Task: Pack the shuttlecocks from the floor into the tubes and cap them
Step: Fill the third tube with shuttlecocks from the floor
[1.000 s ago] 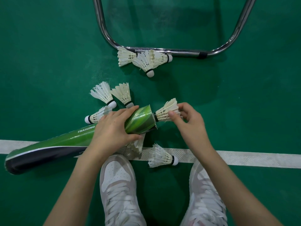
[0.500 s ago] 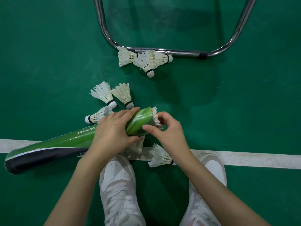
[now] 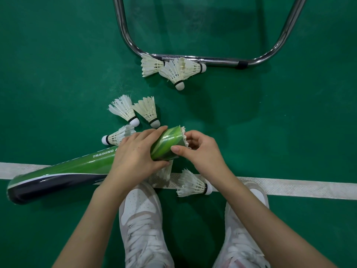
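Observation:
A long green and black tube [image 3: 63, 171] lies slanted across the floor, its open mouth pointing right. My left hand [image 3: 135, 153] grips it near the mouth. My right hand [image 3: 201, 151] is at the mouth, fingers against a shuttlecock [image 3: 185, 136] whose feather tips alone stick out of the tube. Loose white shuttlecocks lie around: three [image 3: 135, 115] just above the tube, one [image 3: 193, 184] on the white line, one [image 3: 163, 174] partly hidden under my left hand, and three [image 3: 173, 69] further away by a metal frame.
A bent chrome tube frame [image 3: 212, 60] stands on the green court floor at the top. A white court line [image 3: 289, 187] runs across under my hands. My two white shoes [image 3: 141, 219] are below the line.
My right hand has pushed the shuttlecock from outside the mouth into the tube until only the feather tips show. The left hand and tube have barely moved.

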Motion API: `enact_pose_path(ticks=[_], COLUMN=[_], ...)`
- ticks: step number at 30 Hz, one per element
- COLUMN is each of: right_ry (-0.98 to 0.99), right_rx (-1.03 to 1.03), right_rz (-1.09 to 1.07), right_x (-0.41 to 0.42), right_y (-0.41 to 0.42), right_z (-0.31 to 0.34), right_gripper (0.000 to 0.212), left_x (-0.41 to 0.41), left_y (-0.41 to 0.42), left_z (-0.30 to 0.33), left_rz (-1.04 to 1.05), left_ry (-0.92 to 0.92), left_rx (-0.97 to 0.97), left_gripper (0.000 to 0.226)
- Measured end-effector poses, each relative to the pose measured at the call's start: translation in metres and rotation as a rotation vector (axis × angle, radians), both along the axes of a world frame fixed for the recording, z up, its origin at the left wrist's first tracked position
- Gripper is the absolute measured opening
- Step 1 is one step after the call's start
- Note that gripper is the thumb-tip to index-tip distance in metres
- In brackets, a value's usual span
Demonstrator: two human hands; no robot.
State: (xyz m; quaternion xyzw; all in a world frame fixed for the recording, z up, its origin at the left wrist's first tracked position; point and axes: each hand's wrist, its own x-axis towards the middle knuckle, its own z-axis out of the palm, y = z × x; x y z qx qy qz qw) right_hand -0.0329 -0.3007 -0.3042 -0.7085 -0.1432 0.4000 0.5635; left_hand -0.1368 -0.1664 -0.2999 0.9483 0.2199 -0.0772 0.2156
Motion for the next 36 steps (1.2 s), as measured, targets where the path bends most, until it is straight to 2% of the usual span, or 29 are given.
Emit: enact_pose_path(ticks=[13,19,26,36], right_ry=[0.155,0.161,0.196,0.066], right_rx=[0.088,0.085,0.093,0.095], right_rz=[0.126,0.206,0.294,0.137], right_x=[0.0016,0.0024,0.0056,-0.0009], right_y=[-0.0019,-0.0004,0.0007,-0.0011], right_z=[-0.0018,-0.0023,-0.0009,-0.0047], right_gripper=[0.019,0.017,0.027,0.020], left_x=[-0.0019,-0.0026,-0.0038,-0.0040], left_y=[0.0004,0.0008,0.0008,0.0069], left_z=[-0.0009,-0.0011,-0.0016,-0.0038], left_rz=[-0.021,-0.015,-0.025,0.003], left_ry=[0.007,0.002,0.003,0.005], left_rx=[0.000,-0.004,-0.003,-0.004], left_gripper=[0.089,0.089,0.088,0.088])
